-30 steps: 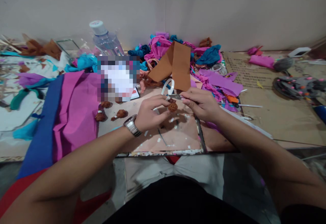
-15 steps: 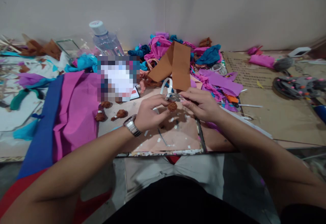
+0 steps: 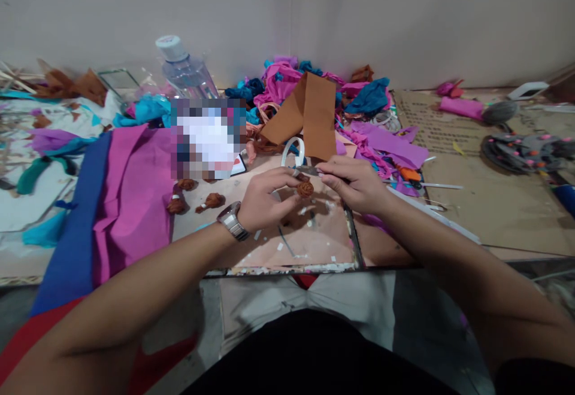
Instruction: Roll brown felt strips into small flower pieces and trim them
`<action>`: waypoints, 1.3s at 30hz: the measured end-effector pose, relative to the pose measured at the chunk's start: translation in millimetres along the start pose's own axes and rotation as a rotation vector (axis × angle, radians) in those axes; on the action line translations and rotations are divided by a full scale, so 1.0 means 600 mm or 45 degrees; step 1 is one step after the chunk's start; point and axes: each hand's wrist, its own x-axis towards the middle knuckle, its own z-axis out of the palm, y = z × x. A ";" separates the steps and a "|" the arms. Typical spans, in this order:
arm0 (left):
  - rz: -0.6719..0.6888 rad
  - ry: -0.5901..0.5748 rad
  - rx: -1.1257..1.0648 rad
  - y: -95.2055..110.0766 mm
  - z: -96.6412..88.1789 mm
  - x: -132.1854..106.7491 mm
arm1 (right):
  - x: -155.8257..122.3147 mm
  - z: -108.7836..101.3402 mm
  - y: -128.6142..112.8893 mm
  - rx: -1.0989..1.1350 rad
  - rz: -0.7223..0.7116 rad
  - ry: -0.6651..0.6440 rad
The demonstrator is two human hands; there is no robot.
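Note:
My left hand (image 3: 269, 198), a metal watch on its wrist, pinches a small rolled brown paper rose (image 3: 305, 189) over the table. A white strip (image 3: 293, 148) curls up in a loop from the fingertips just behind the rose. My right hand (image 3: 354, 184) is closed around small metal scissors (image 3: 309, 170), their handles hidden by the fingers. The blades point left, close to the left fingertips and the base of the strip. More brown paper roses (image 3: 212, 201) with white-wrapped stems lie left of my hands.
Folded brown crepe paper (image 3: 320, 114) rests on a pile of pink and blue scraps (image 3: 281, 81). At back left stands a clear bottle (image 3: 191, 75). Pink paper sheets (image 3: 132, 197) hang over the table edge. Cardboard (image 3: 471, 203) lies right, bearing a grey dotted object (image 3: 525, 154).
The scissor blades have come together and look narrower. Both hands stay nearly in place, and the rose has shifted very slightly.

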 end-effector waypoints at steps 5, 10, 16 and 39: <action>-0.019 -0.018 0.028 0.000 -0.002 -0.001 | 0.002 0.000 -0.003 0.023 0.020 0.004; -0.010 -0.023 0.026 0.001 -0.002 0.000 | 0.003 -0.004 -0.005 0.026 0.053 -0.012; -0.011 -0.012 0.022 0.000 -0.002 -0.001 | 0.003 -0.007 -0.007 0.027 0.068 -0.015; -0.018 -0.059 0.093 0.003 -0.003 0.001 | 0.002 -0.005 -0.006 0.030 0.088 -0.062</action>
